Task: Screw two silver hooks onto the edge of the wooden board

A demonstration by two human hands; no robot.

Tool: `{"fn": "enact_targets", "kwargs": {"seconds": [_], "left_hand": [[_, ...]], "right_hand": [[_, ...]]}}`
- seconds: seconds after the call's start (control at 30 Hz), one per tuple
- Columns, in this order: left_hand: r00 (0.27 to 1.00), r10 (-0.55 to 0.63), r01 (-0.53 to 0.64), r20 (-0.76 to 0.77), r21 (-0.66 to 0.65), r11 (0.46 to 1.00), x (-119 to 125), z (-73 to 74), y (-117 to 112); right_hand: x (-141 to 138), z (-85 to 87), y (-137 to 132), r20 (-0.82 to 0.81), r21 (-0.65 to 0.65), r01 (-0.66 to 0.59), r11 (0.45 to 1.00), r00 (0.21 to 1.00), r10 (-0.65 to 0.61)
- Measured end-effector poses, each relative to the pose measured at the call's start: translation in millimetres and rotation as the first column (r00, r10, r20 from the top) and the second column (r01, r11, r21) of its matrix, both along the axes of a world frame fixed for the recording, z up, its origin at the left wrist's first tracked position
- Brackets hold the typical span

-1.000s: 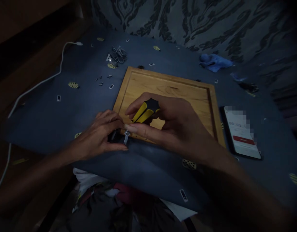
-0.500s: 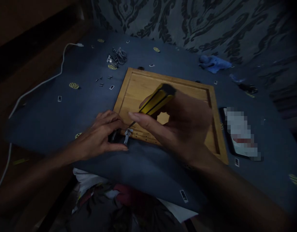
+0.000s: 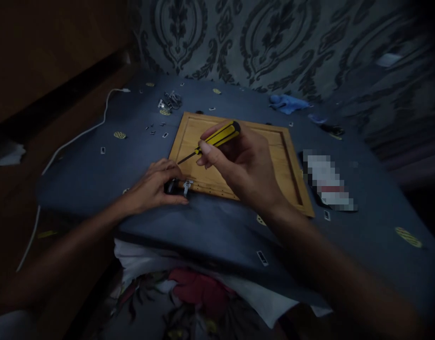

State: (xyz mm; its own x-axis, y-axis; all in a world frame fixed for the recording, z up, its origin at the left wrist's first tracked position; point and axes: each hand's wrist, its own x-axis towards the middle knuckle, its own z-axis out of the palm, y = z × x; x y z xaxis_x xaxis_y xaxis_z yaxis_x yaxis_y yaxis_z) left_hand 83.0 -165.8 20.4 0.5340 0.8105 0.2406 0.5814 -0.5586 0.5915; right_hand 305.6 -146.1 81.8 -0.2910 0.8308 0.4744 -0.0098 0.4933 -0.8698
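A wooden panel (image 3: 238, 141) with a raised rim lies flat on a dark blue cloth. My left hand (image 3: 154, 186) is closed on a small metal hinge (image 3: 186, 187) at the panel's near left corner and presses it against the edge. My right hand (image 3: 244, 163) grips a yellow and black screwdriver (image 3: 217, 138) above the panel. Its shaft slants down to the left, and the tip hangs a little above and left of the hinge.
Several small screws (image 3: 153, 128) and a heap of metal hinges (image 3: 171, 100) lie on the cloth at the back left. A white cable (image 3: 79, 137) runs along the left. A phone (image 3: 325, 178) lies right of the panel. A blue rag (image 3: 286, 103) lies behind it.
My right hand has lifted the screwdriver off the hinge and drawn it up and back. My left hand has stayed on the hinge. The view has pulled back and tilted up.
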Motion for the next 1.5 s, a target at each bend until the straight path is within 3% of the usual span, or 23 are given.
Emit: {"fn": "enact_targets", "kwargs": {"seconds": [0.27,0.4,0.7,1.5], "left_hand": [[1.000,-0.003,0.004,-0.013,0.057,0.998,-3.5,-5.6,5.5],[1.000,0.002,-0.001,-0.020,0.066,0.998,-3.7,-5.4,6.1],[1.000,0.008,-0.006,-0.030,0.076,0.997,-2.0,-7.1,5.5],[1.000,0.001,-0.001,-0.016,0.026,1.000,2.7,-0.9,-4.4]], "right_hand": [[12.0,-16.5,-15.3,-0.093,0.027,0.119,0.993,0.989,-0.116],[12.0,-23.1,-20.8,0.015,0.108,0.205,0.973,0.978,-0.208],[8.6,-34.6,-14.3,0.135,0.200,0.230,0.952,0.956,-0.260],[10.0,-27.6,-14.5,0.228,0.263,0.199,0.944,0.938,-0.261]]}}
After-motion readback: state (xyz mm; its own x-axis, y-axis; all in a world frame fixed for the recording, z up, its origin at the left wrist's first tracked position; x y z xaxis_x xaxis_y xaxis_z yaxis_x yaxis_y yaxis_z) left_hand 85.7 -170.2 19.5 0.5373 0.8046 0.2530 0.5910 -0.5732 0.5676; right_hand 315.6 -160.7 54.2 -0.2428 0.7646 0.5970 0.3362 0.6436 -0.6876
